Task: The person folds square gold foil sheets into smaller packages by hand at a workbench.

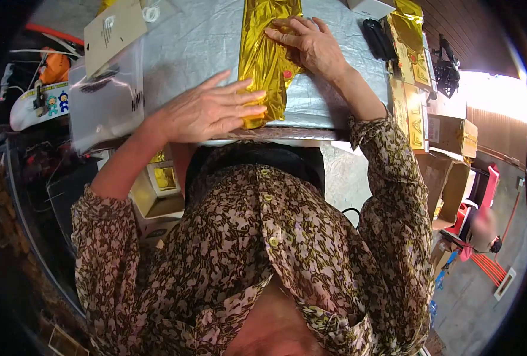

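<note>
A long strip of shiny gold foil (262, 62) lies crinkled on the silver-covered table (186, 47), running from the far edge to the near one. My left hand (207, 110) is open, its spread fingertips over the foil's left side near the table's front edge. Farther back, my right hand (311, 47) lies with fingers apart on the foil's right side, also open. A small red spot (288, 75) shows on the foil just below that hand. Whatever lies beneath the foil is hidden.
A beige card (115, 32) and a clear plastic sheet (106, 101) lie at the left. A black object (379, 39) is near the right edge, beside gold-patterned boxes (409, 110). Cardboard boxes (447, 178) stand at the right, and an open box (162, 204) sits below the table.
</note>
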Available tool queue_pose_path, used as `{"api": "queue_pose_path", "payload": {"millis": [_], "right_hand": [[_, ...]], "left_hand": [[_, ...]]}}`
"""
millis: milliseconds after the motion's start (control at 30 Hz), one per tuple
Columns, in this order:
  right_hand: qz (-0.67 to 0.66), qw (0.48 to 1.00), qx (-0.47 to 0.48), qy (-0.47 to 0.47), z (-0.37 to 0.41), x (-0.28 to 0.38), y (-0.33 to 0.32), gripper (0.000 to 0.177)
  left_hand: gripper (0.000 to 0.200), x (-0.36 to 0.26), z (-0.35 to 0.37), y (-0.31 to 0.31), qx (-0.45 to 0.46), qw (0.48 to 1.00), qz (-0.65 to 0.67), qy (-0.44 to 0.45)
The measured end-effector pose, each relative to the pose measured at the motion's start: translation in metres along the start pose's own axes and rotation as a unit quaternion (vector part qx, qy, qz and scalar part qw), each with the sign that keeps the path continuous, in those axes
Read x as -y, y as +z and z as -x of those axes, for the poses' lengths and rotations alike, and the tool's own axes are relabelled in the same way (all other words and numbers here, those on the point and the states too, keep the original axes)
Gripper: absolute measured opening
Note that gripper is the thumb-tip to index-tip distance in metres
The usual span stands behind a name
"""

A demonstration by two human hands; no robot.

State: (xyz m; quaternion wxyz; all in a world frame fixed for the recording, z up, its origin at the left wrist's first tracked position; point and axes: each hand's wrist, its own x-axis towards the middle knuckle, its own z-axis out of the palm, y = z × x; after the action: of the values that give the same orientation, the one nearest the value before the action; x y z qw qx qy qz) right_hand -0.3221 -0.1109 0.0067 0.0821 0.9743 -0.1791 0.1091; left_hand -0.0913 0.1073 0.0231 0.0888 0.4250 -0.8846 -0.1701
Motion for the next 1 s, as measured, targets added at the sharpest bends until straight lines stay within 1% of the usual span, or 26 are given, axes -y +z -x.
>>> {"api": "queue_pose_path", "payload": {"millis": [67, 100, 133, 200, 233, 300, 333, 367, 433, 467, 533, 633, 733, 867, 933, 967, 1000], "right_hand": [[0.003, 1.0, 0.007, 0.0, 0.0, 0.001, 0.0, 0.063], [-0.001, 1.0, 0.007, -0.001, 0.0, 0.001, 0.0, 0.063], [-0.005, 1.0, 0.007, -0.001, -0.001, 0.001, -0.002, 0.062], [-0.015, 1.0, 0.007, 0.002, 0.001, 0.004, -0.007, 0.062], [-0.029, 1.0, 0.01, 0.006, 0.0, 0.004, -0.009, 0.061], [-0.047, 0.999, 0.007, 0.012, -0.001, 0.003, -0.008, 0.06], [-0.049, 0.999, 0.012, 0.009, -0.001, 0.003, -0.01, 0.06], [-0.049, 0.999, 0.016, 0.007, -0.002, 0.002, -0.011, 0.061], [-0.055, 0.998, 0.019, 0.007, -0.002, 0.001, -0.012, 0.062], [-0.062, 0.998, 0.024, 0.007, -0.002, 0.0, -0.012, 0.063], [-0.084, 0.996, 0.009, 0.012, -0.002, 0.0, -0.012, 0.064], [-0.085, 0.996, 0.02, 0.023, -0.002, -0.002, -0.011, 0.062], [-0.102, 0.994, 0.014, 0.029, -0.001, -0.004, -0.005, 0.058], [-0.104, 0.994, 0.017, 0.029, -0.002, -0.006, -0.008, 0.056], [-0.112, 0.993, 0.024, 0.019, -0.003, -0.007, -0.011, 0.058], [-0.112, 0.993, 0.026, 0.022, -0.002, -0.01, -0.009, 0.058], [-0.134, 0.991, 0.009, 0.011, 0.0, -0.016, -0.006, 0.06]], "left_hand": [[0.05, -0.008, 0.006, 0.002, 0.016, 0.998, 0.064, -0.003], [0.046, -0.011, 0.009, 0.003, -0.002, 0.998, 0.066, 0.017], [0.046, -0.01, 0.011, -0.002, -0.002, 0.998, 0.064, 0.019], [0.041, -0.007, 0.014, -0.015, 0.002, 0.987, 0.158, 0.03], [0.033, -0.002, 0.009, -0.018, -0.045, 0.984, 0.173, 0.023], [0.04, 0.021, -0.001, -0.024, -0.127, 0.981, 0.144, -0.008], [0.04, 0.043, -0.006, -0.022, -0.173, 0.984, 0.012, 0.038], [0.04, 0.054, -0.015, -0.027, -0.172, 0.984, 0.011, 0.038], [0.036, 0.068, -0.032, -0.035, -0.171, 0.98, -0.069, 0.072], [0.036, 0.074, -0.04, -0.04, -0.171, 0.98, -0.069, 0.073], [0.033, 0.081, -0.055, -0.05, -0.151, 0.975, -0.124, 0.107], [0.031, 0.088, -0.072, -0.053, -0.169, 0.968, -0.131, 0.133], [0.036, 0.094, -0.085, -0.051, -0.146, 0.975, -0.104, 0.129], [0.037, 0.091, -0.086, -0.044, -0.155, 0.974, -0.084, 0.144], [0.039, 0.086, -0.082, -0.04, -0.147, 0.982, -0.059, 0.099], [0.039, 0.086, -0.08, -0.035, -0.146, 0.982, -0.057, 0.102], [0.039, 0.087, -0.079, -0.025, -0.18, 0.981, -0.012, 0.077]]}}
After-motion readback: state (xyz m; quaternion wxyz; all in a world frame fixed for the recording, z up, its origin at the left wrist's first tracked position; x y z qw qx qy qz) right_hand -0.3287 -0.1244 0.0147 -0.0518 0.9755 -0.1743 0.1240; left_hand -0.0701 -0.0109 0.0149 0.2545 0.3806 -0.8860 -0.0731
